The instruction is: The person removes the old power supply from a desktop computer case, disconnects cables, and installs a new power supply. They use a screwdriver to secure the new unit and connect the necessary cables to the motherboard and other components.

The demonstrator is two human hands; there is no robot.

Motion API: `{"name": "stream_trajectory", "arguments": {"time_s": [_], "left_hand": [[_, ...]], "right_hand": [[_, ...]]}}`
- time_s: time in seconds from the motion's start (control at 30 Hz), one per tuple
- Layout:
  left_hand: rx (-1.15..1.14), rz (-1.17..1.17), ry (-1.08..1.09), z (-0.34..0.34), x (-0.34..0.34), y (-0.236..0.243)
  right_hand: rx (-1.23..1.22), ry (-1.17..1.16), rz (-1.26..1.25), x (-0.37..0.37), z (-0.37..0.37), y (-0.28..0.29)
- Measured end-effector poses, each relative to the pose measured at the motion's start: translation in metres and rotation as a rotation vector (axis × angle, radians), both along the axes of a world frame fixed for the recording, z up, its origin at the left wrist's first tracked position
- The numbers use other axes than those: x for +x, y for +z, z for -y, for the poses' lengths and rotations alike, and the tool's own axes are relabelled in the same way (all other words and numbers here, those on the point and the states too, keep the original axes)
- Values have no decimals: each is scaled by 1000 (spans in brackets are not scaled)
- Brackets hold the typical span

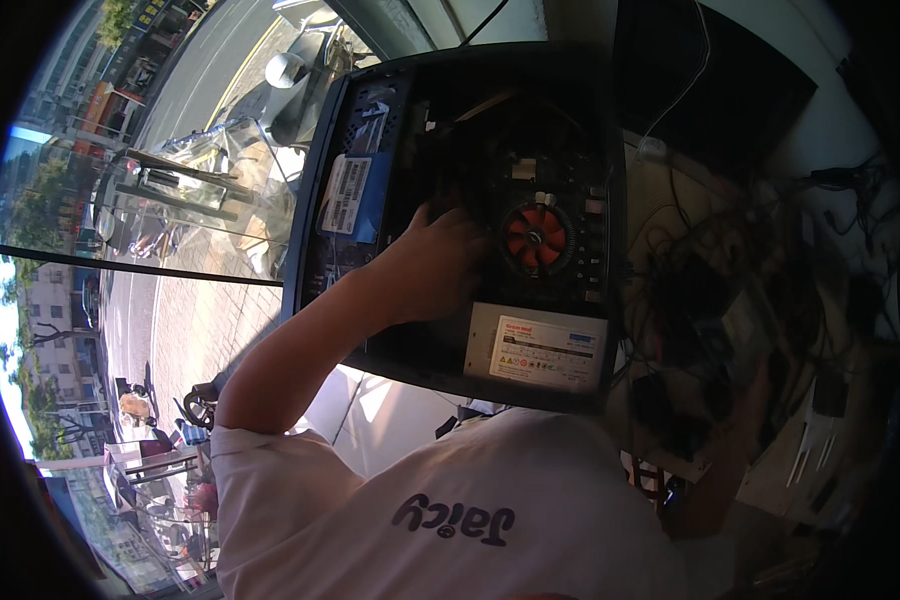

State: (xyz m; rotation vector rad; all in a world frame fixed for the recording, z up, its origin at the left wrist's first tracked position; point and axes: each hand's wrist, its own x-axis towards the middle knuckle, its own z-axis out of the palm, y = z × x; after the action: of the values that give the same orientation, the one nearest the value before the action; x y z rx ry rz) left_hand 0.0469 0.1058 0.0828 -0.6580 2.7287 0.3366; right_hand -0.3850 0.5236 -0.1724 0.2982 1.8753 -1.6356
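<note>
An open black computer case (292, 255) lies on its side in front of me, its inside mostly in deep shadow. My left hand (440, 262) reaches into the middle of it, fingers bent downward, the tips lost in the dark. Just right of that hand sits a cooling fan (536, 240) with red blades. A silver power supply (538, 348) with a white label fills the near right corner. Left of the hand is a drive (347, 195) with a white label and blue edge. My right hand (753, 400) is a dim shape by the cables at the right, its fingers unreadable.
Tangled dark cables (690, 270) and small parts cover the surface right of the case. A dark flat panel (710, 90) stands behind them, with a thin white cable (698, 75) across it. Left of the case is a glass front, with a street and a parked scooter (295, 85) outside.
</note>
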Motion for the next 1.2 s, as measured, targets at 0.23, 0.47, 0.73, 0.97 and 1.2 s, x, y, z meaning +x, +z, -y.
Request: {"name": "stream_trajectory", "arguments": {"time_s": [0.23, 0.47, 0.73, 0.97, 1.2], "left_hand": [[-142, -640, 524, 64, 45, 36], [-276, -771, 544, 101, 59, -29], [-119, -717, 587, 98, 57, -10], [-46, -732, 620, 100, 59, -9], [-73, -663, 665, 105, 62, -12]], "right_hand": [[-58, 457, -879, 98, 199, 210], [209, 1553, -1170, 263, 463, 247], [145, 1579, -1399, 244, 476, 232], [870, 1771, -1293, 238, 479, 230], [881, 1854, -1419, 235, 475, 220]]}}
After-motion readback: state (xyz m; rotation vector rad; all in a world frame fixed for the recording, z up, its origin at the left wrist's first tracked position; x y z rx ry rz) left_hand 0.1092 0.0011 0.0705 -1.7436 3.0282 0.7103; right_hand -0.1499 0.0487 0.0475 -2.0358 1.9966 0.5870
